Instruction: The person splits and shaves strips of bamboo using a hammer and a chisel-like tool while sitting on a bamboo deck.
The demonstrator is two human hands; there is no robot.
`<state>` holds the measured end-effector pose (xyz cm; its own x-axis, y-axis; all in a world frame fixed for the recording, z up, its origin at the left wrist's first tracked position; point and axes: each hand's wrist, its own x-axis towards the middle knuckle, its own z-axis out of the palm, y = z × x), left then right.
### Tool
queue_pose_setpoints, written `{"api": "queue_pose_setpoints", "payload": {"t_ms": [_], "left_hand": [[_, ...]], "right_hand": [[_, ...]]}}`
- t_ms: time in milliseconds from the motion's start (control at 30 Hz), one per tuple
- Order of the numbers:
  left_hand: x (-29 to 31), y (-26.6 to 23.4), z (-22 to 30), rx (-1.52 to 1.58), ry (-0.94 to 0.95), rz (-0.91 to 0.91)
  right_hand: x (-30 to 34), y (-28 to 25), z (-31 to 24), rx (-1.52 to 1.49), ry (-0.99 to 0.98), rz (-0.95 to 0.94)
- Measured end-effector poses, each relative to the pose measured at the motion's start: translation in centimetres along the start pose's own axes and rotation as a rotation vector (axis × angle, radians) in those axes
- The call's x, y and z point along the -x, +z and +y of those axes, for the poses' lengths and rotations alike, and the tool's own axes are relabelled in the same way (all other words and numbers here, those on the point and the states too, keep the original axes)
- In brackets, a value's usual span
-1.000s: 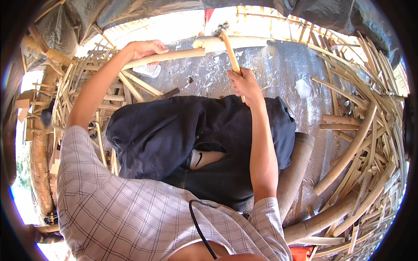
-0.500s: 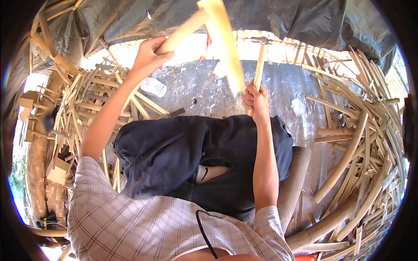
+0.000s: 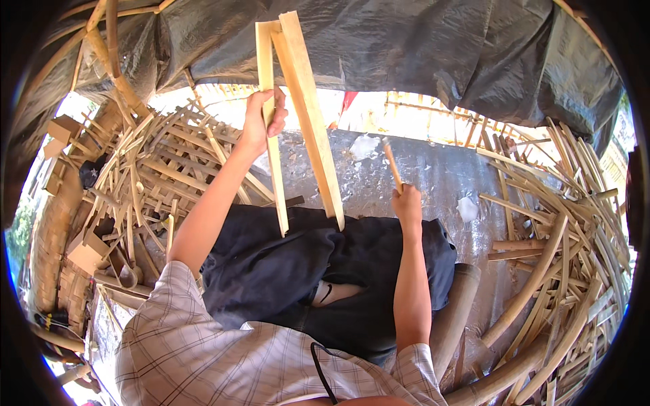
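My left hand is raised at the far middle, its fingers wrapped round the left leg of a pale wooden piece. This piece has two long slats that meet at the top and spread downward like a narrow upside-down V. Its lower ends hang over my dark trousers. To the right, my right hand is closed round the handle of a hammer, which points away from me. The hammer's head is hard to make out at the far end. Hammer and wooden piece are apart.
Loose bamboo strips are heaped along the right, and more pile up with a lattice at the left. A thick bamboo pole lies beside my right leg. A grey sheet covers the ground; dark plastic sheeting hangs behind.
The wooden piece has swung from a slanted, blurred pose to nearly upright, and my left hand has shifted right. My right hand has come a little nearer, with the hammer tipped left.
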<state>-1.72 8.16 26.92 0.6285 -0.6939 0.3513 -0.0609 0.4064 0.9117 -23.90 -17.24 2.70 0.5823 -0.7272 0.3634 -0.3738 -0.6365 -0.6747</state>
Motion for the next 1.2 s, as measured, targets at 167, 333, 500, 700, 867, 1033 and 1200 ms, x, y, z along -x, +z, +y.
{"api": "queue_pose_setpoints", "payload": {"t_ms": [167,333,500,700,867,1033,1200], "left_hand": [[-0.3,1.9,-0.8,0.051,-0.11,0.058],[0.6,4.8,-1.7,-0.037,-0.089,0.075],[2.9,6.1,-0.5,-0.287,-0.025,0.0],[3.2,8.3,0.1,-0.4,0.067,-0.024],[2.4,4.2,0.8,-0.653,0.13,0.089],[0.8,-0.4,3.6,-1.115,0.451,0.143],[-0.7,-4.0,8.0,-1.202,0.482,0.021]], "right_hand": [[1.9,4.1,0.9,0.344,-0.049,-0.199],[2.5,3.5,0.1,0.179,-0.094,-0.335],[0.3,-3.5,-14.1,-0.464,-0.312,-0.078],[-0.5,-6.8,-24.0,-0.863,-0.424,0.01],[-0.3,-8.1,-25.7,-0.718,-0.315,-0.014],[-1.3,-7.9,-25.0,-0.877,-0.346,-0.236],[-1.7,-9.7,-26.4,-1.021,-0.276,-0.436]]}}
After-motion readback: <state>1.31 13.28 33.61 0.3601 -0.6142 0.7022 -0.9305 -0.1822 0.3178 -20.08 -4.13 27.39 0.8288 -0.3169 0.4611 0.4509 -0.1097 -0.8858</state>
